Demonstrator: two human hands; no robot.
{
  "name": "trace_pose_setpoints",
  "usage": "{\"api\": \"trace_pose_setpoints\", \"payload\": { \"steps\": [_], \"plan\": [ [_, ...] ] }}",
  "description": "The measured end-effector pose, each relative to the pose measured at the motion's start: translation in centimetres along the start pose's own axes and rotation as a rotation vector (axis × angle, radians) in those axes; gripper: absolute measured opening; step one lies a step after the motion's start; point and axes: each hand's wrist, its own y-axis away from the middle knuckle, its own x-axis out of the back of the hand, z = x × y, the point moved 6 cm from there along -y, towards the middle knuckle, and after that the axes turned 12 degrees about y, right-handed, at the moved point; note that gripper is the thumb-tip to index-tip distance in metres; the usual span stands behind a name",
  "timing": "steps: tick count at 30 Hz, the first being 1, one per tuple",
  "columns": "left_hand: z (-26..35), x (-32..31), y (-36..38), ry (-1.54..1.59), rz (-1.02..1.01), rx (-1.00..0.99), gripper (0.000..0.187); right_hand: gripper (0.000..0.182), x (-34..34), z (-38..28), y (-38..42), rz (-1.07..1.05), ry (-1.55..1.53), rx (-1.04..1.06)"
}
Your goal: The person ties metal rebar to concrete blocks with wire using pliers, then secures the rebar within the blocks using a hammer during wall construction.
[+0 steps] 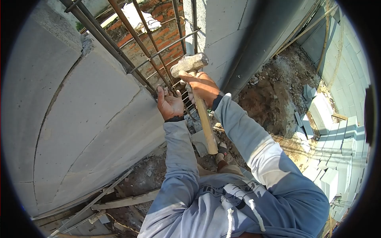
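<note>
My right hand (203, 88) grips a hammer by its wooden handle (206, 129), close under the worn, dusty head (189, 64). The handle's free end points down toward my body. My left hand (170, 103) is just to the left, palm turned up, thumb apart and fingers loosely bent. Its fingertips are beside the lower part of the steel rebar cage (152, 61); whether they touch a bar is not clear. Nothing shows in the left palm.
Grey block walls stand on the left (87, 119) and right (222, 43) of the cage. A brick wall (164, 39) shows behind the bars. Rubble and soil (266, 99), loose blocks (319, 113) and wooden planks (127, 200) lie below.
</note>
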Motion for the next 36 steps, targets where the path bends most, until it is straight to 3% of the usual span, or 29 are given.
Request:
{"api": "trace_pose_setpoints", "payload": {
  "steps": [3, 7, 9, 11, 14, 17, 21, 27, 33, 36],
  "plan": [
    [0.0, -0.2, -0.2, -0.011, 0.004, 0.012, 0.033, 0.044, 1.0, 0.4, -1.1, 0.153, 0.011, 0.022],
    [0.0, 0.7, -0.2, -0.011, -0.017, 0.001, 0.030, 0.047, 0.0, 0.5, -1.7, -0.024, -0.130, 0.065],
    [0.0, 0.1, -0.3, -0.004, -0.041, 0.005, 0.027, 0.052, -0.1, 0.4, -3.0, 0.061, -0.114, 0.232],
    [0.1, 0.2, -0.5, -0.027, -0.055, -0.013, 0.024, 0.058, -0.1, 2.2, -3.8, -0.002, -0.020, 0.112],
    [0.0, 0.5, -0.4, -0.002, -0.055, 0.054, 0.023, 0.072, -0.8, 4.5, -5.1, 0.146, 0.366, -0.056],
    [-0.1, -1.8, 1.1, -0.113, -0.107, 0.037, 0.023, 0.071, -0.6, 1.8, -3.9, -0.018, 0.165, 0.092],
    [-0.1, -0.4, -0.1, -0.056, -0.134, 0.072, 0.025, 0.066, -0.6, 2.1, -4.6, -0.085, 0.157, 0.002],
    [0.1, 0.0, -0.4, -0.041, -0.070, 0.020, 0.022, 0.066, -0.8, 1.3, -3.4, -0.049, -0.014, 0.067],
    [0.1, -0.2, -0.2, -0.030, -0.077, 0.017, 0.025, 0.063, -0.8, 3.5, -4.9, -0.127, 0.089, -0.128],
    [0.1, -0.2, 0.1, -0.007, -0.033, -0.005, 0.024, 0.064, -0.5, 1.9, -4.9, -0.025, 0.033, 0.035]
  ]
}}
